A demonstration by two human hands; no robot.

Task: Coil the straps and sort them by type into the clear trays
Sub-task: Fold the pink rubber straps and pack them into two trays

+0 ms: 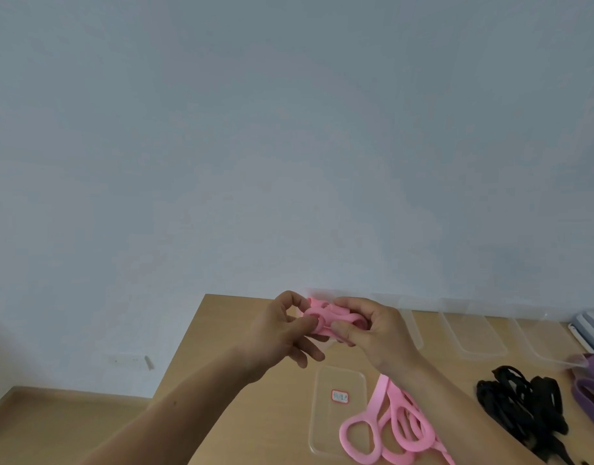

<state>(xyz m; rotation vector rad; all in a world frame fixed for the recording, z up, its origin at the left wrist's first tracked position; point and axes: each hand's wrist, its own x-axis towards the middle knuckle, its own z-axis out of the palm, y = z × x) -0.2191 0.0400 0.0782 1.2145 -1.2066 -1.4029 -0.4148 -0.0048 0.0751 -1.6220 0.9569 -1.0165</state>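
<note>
Two hands point(283, 330) point(377, 332) pinching pink strap point(327, 316), bundle lengthwise left-right

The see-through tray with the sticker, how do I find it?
On the wooden table, find the loose pink straps near the front. The clear tray lies just left of them. Only it shows a red-edged sticker; trays by the wall show none.

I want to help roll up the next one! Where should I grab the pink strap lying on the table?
Probably its big round loop, pinched from above on the left side. That end lies flat and open at the edge of the bunch, while the rest crosses the other pink straps.
</note>
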